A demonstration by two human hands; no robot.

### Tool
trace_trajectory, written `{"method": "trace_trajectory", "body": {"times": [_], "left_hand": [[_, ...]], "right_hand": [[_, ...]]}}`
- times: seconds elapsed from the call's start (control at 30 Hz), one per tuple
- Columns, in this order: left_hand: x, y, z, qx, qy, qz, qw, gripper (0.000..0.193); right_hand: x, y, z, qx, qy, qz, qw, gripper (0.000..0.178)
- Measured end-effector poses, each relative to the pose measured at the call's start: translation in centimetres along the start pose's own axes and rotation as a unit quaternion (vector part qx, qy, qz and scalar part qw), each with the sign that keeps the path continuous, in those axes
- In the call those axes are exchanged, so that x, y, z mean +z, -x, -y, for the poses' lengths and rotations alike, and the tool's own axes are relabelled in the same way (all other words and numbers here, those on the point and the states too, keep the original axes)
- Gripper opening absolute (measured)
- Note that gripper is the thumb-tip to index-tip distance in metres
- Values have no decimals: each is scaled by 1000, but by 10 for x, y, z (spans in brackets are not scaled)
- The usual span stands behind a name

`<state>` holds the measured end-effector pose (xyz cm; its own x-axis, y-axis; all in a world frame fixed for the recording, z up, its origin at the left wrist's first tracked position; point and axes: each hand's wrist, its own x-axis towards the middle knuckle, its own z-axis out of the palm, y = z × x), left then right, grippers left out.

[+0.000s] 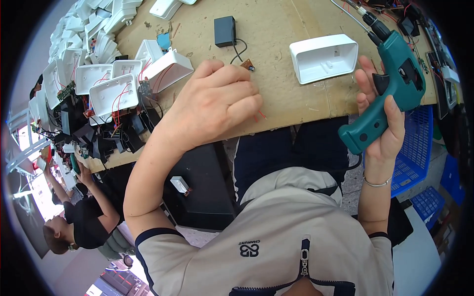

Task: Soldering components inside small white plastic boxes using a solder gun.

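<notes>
My right hand point(382, 133) holds a green power drill point(404, 74) by its handle, thumb across the grip and fingers beside the black trigger. The chuck and bit point away toward the far right of the table. My left hand point(217, 101) is closed above the table's near edge; whatever its fingers hold is hidden. Red wire ends point(260, 116) show just under its fingers. Beyond the knuckles lies a small brown circuit board point(248, 65), by the cable of a black box-shaped adapter point(225, 31). Between my hands, an open white plastic housing point(323, 59) rests on the tabletop.
Several open white housings with red wires point(114, 93) crowd the left, over tangled black parts point(126, 130). White pieces are heaped point(94, 24) at the far left. A blue crate point(412, 153) stands below the right edge. Another person point(89, 222) sits at the left.
</notes>
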<state>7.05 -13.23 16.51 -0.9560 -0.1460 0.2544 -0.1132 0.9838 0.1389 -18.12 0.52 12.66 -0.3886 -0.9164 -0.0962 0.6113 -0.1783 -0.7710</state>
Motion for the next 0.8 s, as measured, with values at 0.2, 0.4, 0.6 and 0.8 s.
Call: {"method": "trace_trajectory", "body": {"times": [0.2, 0.4, 0.6, 0.8], "left_hand": [[1, 6, 5, 52, -4, -4, 999, 22], [1, 5, 7, 45, 50, 7, 998, 24], [2, 4, 6, 57, 10, 31, 998, 23], [15, -10, -2, 36, 8, -81, 996, 24]], "right_hand": [[3, -4, -5, 11, -24, 2, 1000, 46], [6, -6, -7, 12, -22, -1, 1000, 47], [11, -5, -8, 9, -40, -31, 999, 52], [21, 2, -13, -16, -43, -63, 997, 52]]}}
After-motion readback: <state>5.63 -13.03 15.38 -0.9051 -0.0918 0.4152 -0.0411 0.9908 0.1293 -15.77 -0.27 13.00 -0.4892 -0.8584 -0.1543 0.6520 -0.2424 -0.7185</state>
